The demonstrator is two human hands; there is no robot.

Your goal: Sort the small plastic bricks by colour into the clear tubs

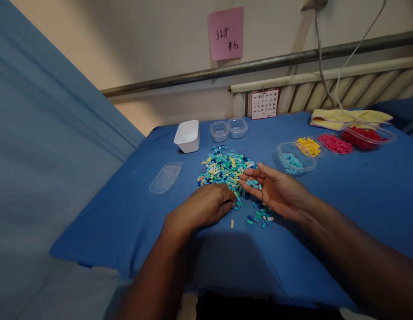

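Observation:
A heap of small toy bricks (223,166) in light blue, yellow, dark blue and green lies mid-table. At its near edge my left hand (211,202) rests palm down, fingers curled and pinched together; what is between the fingertips is hidden. My right hand (276,191) is turned palm up at the heap's right side. Several light blue bricks (253,183) lie on its cupped fingers. Loose bricks (258,218) are scattered below this hand, and a single pale yellow brick (232,223) lies apart from them.
Light blue bricks fill part of a clear tub (296,169) on the right. Beyond are tubs of yellow bricks (308,146), pink bricks (335,143) and red bricks (363,137), and a yellow cloth (349,118). A white tub (187,137), two clear tubs and a lid (165,178) stand left.

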